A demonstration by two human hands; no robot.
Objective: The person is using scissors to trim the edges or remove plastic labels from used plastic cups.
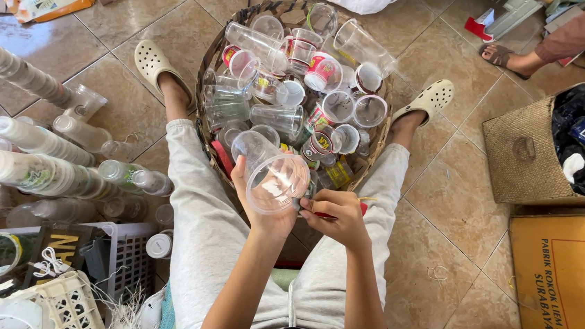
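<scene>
Sitting over a round woven basket (211, 61) wedged between both legs, the person worked with a clear plastic cup (274, 177). Left hand (256, 203) was wrapped around the cup's side, fingers curled and clamped on it, cup tipped so its open mouth faced the camera. Right hand (336, 213) sat just beside the cup's rim, fingers pinched together on a small red tool (327, 216); too small to tell what kind. Cup was held above the near edge of the basket, over the lap. Basket was full of loose clear cups (279, 118), some with red-and-white printed labels (323, 71), lying at all angles. Cream clogs (153, 63) were on both feet, either side of the basket. Long stacks of nested cups (34, 172) lay on the tile floor to the person's left, near white plastic crates (69, 300). Brown cardboard box (565, 283) and a woven bin holding black bags (526, 151) stood at right. Another person's sandalled foot (503, 57) showed at top right.
</scene>
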